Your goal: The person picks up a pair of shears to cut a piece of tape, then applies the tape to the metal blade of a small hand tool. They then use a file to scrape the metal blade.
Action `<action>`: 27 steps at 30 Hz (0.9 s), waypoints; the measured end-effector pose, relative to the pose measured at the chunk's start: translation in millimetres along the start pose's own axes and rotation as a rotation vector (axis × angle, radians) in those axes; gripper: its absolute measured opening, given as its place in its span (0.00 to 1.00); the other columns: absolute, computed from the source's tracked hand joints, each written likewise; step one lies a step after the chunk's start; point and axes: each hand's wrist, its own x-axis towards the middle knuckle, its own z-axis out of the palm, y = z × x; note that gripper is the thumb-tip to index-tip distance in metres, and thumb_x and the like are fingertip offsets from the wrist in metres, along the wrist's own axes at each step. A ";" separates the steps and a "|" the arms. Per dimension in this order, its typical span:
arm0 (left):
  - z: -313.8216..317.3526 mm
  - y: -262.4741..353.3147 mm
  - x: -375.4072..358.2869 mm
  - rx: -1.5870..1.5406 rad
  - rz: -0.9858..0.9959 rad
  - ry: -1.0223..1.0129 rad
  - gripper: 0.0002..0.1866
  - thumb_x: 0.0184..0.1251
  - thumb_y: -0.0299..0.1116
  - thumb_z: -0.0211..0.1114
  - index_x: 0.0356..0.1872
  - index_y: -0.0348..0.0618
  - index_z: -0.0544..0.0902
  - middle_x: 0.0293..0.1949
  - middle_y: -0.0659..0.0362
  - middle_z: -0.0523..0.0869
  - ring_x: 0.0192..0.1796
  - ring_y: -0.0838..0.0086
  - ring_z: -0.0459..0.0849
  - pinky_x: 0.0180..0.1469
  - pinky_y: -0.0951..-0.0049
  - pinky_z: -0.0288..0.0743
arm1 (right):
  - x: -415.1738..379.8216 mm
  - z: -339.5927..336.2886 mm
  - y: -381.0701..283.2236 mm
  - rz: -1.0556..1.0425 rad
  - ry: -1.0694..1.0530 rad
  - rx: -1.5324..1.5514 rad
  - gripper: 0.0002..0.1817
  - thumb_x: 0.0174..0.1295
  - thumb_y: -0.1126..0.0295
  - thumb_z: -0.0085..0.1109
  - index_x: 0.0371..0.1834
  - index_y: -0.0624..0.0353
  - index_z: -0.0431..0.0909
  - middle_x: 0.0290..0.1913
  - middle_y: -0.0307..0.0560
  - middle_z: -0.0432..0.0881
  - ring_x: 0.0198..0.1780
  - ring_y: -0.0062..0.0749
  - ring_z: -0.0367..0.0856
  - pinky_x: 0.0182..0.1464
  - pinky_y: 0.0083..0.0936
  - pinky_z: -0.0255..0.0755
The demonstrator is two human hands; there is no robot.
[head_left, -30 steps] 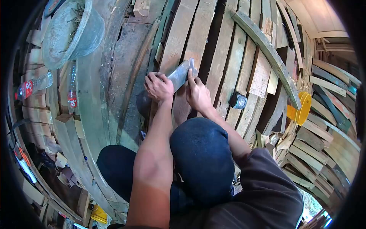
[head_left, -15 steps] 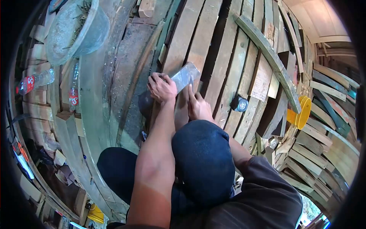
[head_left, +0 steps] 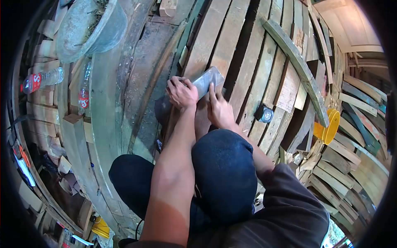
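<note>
Planks [head_left: 215, 37] of weathered wood run under both hands. The left hand [head_left: 181, 93] is clenched around the lower end of a flat grey metal blade [head_left: 209, 80], which lies tilted across a plank. The right hand [head_left: 220, 110] presses its extended fingers [head_left: 213, 91] against the blade's edge. A small dark tape measure [head_left: 264, 114] sits nearby, with plastic bottles [head_left: 43, 79] well apart.

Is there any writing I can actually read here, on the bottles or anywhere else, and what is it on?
"S": a white letter on the red label of the plastic bottle lying at far left; the rest is too blurred.
Red label on the second bottle: a white mark, unreadable.
The yellow bucket and the small dark round object show no legible text.
</note>
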 end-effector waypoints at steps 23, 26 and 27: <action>2.6 0.1 -1.8 0.014 -0.009 0.016 0.09 0.64 0.37 0.58 0.37 0.43 0.77 0.42 0.47 0.81 0.46 0.46 0.80 0.49 0.49 0.74 | -14.1 4.3 5.6 -0.046 0.023 0.007 0.40 0.59 0.73 0.56 0.77 0.61 0.55 0.46 0.63 0.81 0.34 0.61 0.85 0.36 0.51 0.80; 2.4 0.1 -2.0 0.018 -0.017 0.017 0.09 0.64 0.37 0.58 0.37 0.43 0.78 0.41 0.47 0.81 0.46 0.47 0.81 0.49 0.49 0.75 | -1.0 2.3 2.0 -0.046 0.012 -0.018 0.41 0.59 0.73 0.55 0.78 0.62 0.52 0.46 0.64 0.81 0.35 0.61 0.85 0.36 0.51 0.80; 2.0 -0.3 -1.0 0.017 -0.015 0.019 0.09 0.64 0.37 0.58 0.38 0.43 0.78 0.41 0.47 0.81 0.46 0.47 0.81 0.49 0.49 0.74 | -11.2 6.8 2.0 -0.020 -0.019 -0.019 0.41 0.59 0.72 0.55 0.78 0.62 0.51 0.47 0.64 0.80 0.35 0.62 0.85 0.36 0.51 0.80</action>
